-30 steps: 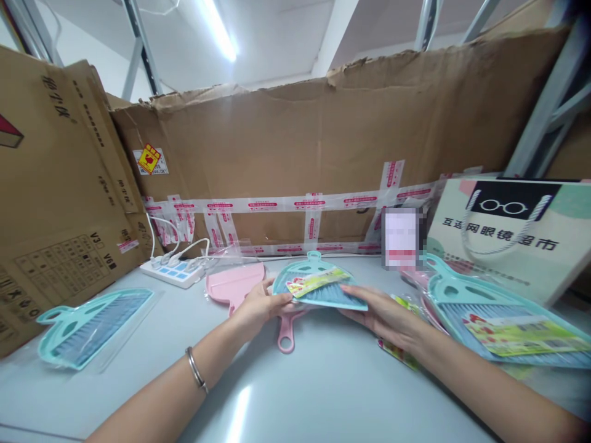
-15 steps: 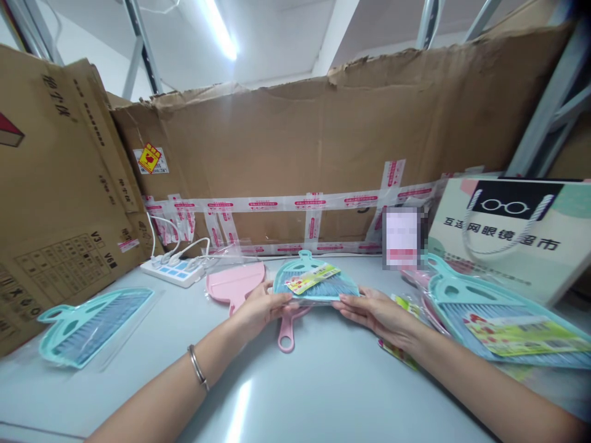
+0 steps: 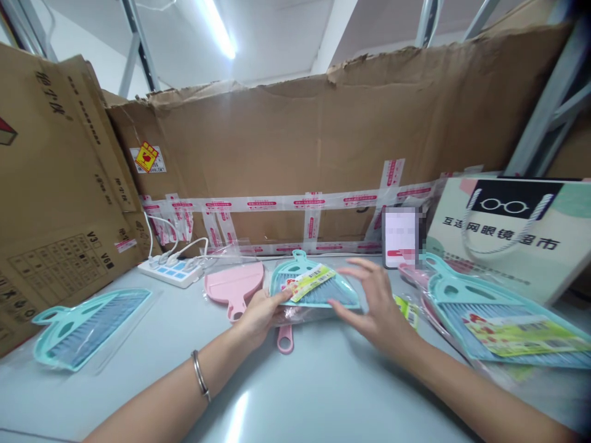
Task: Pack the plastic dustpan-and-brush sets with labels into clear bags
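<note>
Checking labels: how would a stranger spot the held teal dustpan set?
Find the wide cardboard box behind the table. In front of its middle, the left hand grips a teal dustpan set. Unlike the far-left teal set and far-right teal set, it is held.

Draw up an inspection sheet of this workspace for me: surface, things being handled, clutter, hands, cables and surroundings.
Surface: pale, glossy table with a light's reflection.
Job's things: turquoise dustpan set with blue bristles and a green card; pink handle showing below it.
Clutter: pink dustpan, left turquoise set, right turquoise set, lit phone, paper bag with a glasses print.
Hands: left hand grips the dustpan set's left part; right hand is open at its right end, contact unclear.
Cables: white cables plugged into a power strip, back left.
Surroundings: taped cardboard behind, carton at left, metal frame at right.
</note>
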The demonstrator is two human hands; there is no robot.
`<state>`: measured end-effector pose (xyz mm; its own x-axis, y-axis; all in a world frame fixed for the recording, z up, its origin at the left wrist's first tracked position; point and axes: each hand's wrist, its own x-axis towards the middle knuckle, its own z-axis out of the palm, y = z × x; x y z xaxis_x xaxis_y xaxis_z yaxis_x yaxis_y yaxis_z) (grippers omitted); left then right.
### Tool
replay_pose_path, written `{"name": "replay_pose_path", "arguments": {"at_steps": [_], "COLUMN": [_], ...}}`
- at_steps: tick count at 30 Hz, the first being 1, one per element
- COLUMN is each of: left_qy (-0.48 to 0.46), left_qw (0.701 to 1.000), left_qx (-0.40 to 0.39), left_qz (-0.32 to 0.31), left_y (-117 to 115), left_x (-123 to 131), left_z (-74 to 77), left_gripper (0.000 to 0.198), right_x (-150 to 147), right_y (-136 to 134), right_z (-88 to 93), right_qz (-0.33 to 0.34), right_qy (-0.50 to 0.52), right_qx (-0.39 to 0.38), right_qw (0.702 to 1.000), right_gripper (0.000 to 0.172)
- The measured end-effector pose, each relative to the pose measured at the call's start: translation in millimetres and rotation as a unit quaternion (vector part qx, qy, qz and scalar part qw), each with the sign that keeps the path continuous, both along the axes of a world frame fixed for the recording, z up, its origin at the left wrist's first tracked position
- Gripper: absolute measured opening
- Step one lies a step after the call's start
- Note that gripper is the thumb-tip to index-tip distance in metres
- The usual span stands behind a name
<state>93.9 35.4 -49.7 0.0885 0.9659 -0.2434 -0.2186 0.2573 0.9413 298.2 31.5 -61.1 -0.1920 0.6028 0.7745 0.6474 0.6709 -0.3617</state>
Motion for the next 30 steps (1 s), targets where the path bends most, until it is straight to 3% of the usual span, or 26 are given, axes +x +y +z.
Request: {"name": "replay_pose_path", "arguments": {"at_steps": [2, 6, 9, 11, 14, 20, 24, 28, 30], "left_qy": [-0.007, -0.033, -0.033, -0.027, -0.027, -0.028, -0.049, -0.060, -0.067], "left_qw": [1.000, 0.998, 0.998, 0.999, 0.999, 0.998, 0.997, 0.994, 0.994], "left_qx": [0.009, 0.035, 0.048, 0.042, 0.045, 0.040, 0.042, 0.025, 0.027], "left_qz": [-0.011, -0.041, -0.027, -0.011, 0.009, 0.027, 0.053, 0.089, 0.088], "left_y": [-3.1, -6.5, -5.8, -4.7, -3.5, -1.7, 2.4, 6.9, 7.7], "left_x": [4.0, 8.3, 8.1, 6.5, 3.6, 0.0, -4.2, -9.8, -11.4], "left_z": [0.0, -0.8, 0.4, 2.3, 4.5, 3.8, 4.9, 9.9, 12.4], "left_gripper": [0.030, 0.029, 0.029, 0.028, 0.024, 0.025, 0.022, 0.017, 0.018], "right_x": [-6.9, -20.4, -18.2, -10.4, 3.4, 12.9, 21.3, 35.6, 39.4], "right_y": [-10.4, -20.8, -16.3, -11.8, -8.4, -7.2, 0.7, 9.9, 13.8], "right_z": [4.1, 3.4, 1.9, 5.4, 16.5, 26.0, 26.3, 28.7, 26.3], "right_qz": [0.050, 0.080, 0.067, 0.057, 0.054, 0.124, 0.069, 0.012, 0.007], "right_qy": [-0.122, -0.245, -0.264, -0.271, -0.294, -0.334, -0.346, -0.357, -0.322], "right_qx": [0.074, 0.100, 0.131, 0.153, 0.168, 0.175, 0.112, 0.097, 0.076], "right_qw": [0.988, 0.961, 0.953, 0.949, 0.939, 0.918, 0.929, 0.929, 0.944], "right_gripper": [0.029, 0.027, 0.008, 0.004, 0.010, 0.022, 0.007, 0.016, 0.018]}}
